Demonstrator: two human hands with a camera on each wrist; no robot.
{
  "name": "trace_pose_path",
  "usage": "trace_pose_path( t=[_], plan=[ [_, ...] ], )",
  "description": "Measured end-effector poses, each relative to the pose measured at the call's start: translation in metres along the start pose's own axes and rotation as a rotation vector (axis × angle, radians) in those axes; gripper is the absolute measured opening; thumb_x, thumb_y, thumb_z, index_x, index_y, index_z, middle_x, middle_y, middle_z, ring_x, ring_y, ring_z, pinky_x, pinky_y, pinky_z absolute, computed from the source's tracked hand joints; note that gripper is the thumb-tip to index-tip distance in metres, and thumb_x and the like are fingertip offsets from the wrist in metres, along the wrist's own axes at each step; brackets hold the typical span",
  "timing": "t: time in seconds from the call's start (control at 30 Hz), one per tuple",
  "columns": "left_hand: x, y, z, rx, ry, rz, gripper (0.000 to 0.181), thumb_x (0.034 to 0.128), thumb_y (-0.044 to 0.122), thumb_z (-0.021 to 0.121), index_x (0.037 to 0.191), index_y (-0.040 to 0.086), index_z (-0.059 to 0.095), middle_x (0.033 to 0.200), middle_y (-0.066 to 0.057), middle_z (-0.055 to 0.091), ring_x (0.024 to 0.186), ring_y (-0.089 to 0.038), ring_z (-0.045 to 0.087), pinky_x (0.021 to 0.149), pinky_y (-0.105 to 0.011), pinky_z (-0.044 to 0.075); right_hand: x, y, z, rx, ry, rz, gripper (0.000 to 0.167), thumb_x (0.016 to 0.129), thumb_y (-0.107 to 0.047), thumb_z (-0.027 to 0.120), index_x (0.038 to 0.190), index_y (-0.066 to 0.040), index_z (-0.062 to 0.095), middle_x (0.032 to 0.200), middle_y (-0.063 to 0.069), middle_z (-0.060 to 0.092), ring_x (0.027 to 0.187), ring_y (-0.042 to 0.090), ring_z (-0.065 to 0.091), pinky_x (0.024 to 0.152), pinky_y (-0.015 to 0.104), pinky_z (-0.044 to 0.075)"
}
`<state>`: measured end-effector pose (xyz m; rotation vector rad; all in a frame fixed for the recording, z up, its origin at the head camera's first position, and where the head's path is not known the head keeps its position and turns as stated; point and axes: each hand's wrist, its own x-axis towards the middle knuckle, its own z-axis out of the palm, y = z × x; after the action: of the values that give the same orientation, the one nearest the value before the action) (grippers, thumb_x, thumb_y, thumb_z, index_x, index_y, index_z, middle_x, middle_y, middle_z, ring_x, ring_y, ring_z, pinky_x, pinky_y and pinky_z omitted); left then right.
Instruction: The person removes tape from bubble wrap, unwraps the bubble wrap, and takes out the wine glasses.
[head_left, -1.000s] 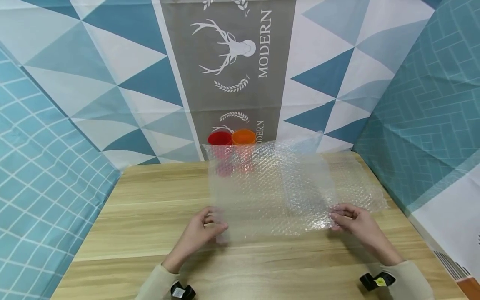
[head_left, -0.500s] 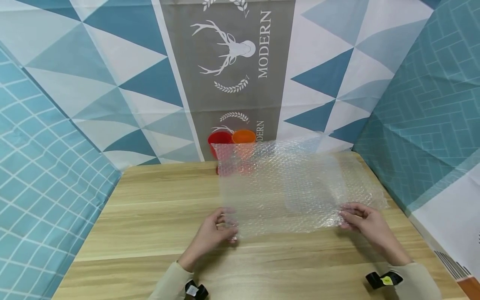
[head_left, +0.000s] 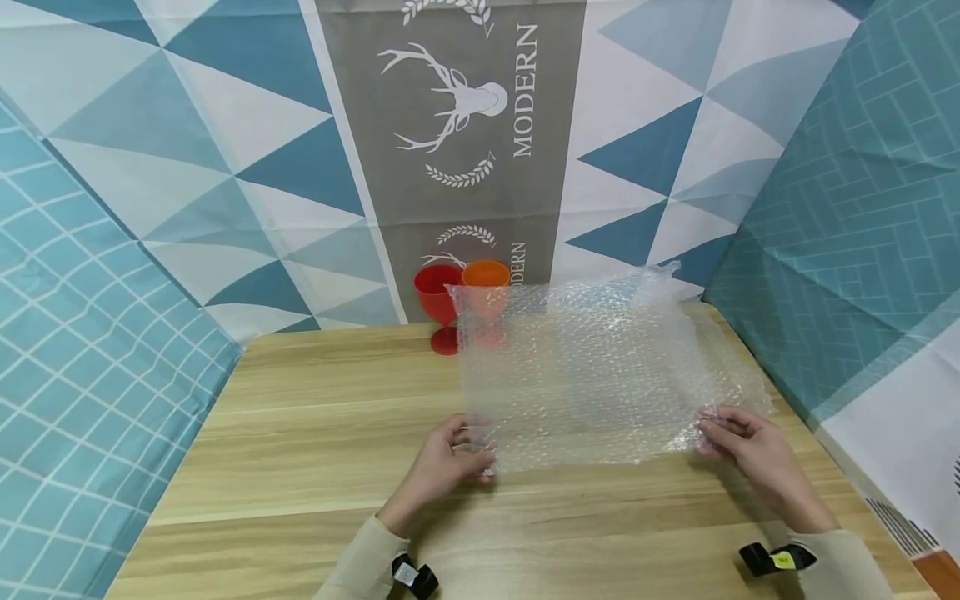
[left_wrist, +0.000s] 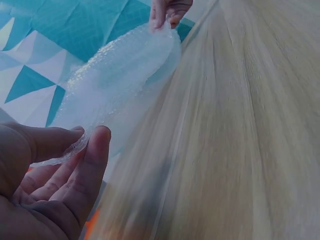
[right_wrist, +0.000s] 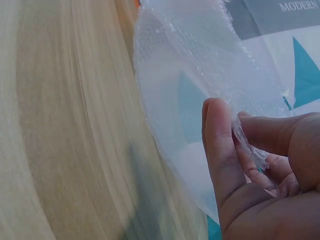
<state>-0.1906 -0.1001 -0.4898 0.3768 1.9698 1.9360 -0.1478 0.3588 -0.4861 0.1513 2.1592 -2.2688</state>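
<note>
A clear sheet of bubble wrap point(head_left: 585, 375) stretches between my two hands above the table. Its left near corner is pinched between thumb and fingers of my left hand point(head_left: 444, 461), and the left wrist view shows the edge of the wrap point(left_wrist: 115, 85) running from thumb and fingers point(left_wrist: 97, 150) toward the other hand. At the near right corner, my right hand point(head_left: 757, 454) grips the wrap the same way, with the edge held between thumb and fingers point(right_wrist: 220, 125) in the right wrist view. Another layer of bubble wrap point(head_left: 738, 379) shows at the right.
A red goblet point(head_left: 437, 292) and an orange goblet point(head_left: 486, 275) stand at the table's back edge, the orange one seen through the wrap. The wooden table point(head_left: 322, 433) meets patterned cloth walls point(head_left: 465, 200) at the back and sides.
Both hands have moved to the right with the bubble wrap. The wrap's left edge has slid off most of the red goblet, which now shows uncovered down to its foot.
</note>
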Motion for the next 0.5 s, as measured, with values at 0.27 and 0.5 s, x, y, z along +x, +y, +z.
trace_pose_path(
  t=[0.27, 0.5],
  plan=[
    [0.006, -0.001, 0.010, -0.024, 0.015, 0.006, 0.048, 0.0898, -0.008, 0.071, 0.135, -0.003, 0.056, 0.106, -0.020, 0.071, 0.072, -0.020, 0.073, 0.071, -0.040, 0.065, -0.001, 0.001, -0.009, 0.010, 0.030, 0.007, 0.018, 0.099, -0.005, 0.066, 0.108, -0.020, 0.068, 0.098, -0.011, 0.076, 0.083, 0.006, 0.073, 0.072, 0.024, 0.062],
    [0.013, -0.002, 0.020, -0.043, 0.018, 0.040, 0.047, 0.0903, -0.008, 0.071, 0.134, -0.008, 0.055, 0.110, -0.025, 0.070, 0.070, -0.020, 0.073, 0.071, -0.042, 0.065, -0.003, 0.004, -0.018, -0.023, 0.053, 0.019, 0.018, 0.100, -0.008, 0.066, 0.107, -0.025, 0.070, 0.096, -0.015, 0.076, 0.081, 0.003, 0.070, 0.066, 0.022, 0.060]
  ],
)
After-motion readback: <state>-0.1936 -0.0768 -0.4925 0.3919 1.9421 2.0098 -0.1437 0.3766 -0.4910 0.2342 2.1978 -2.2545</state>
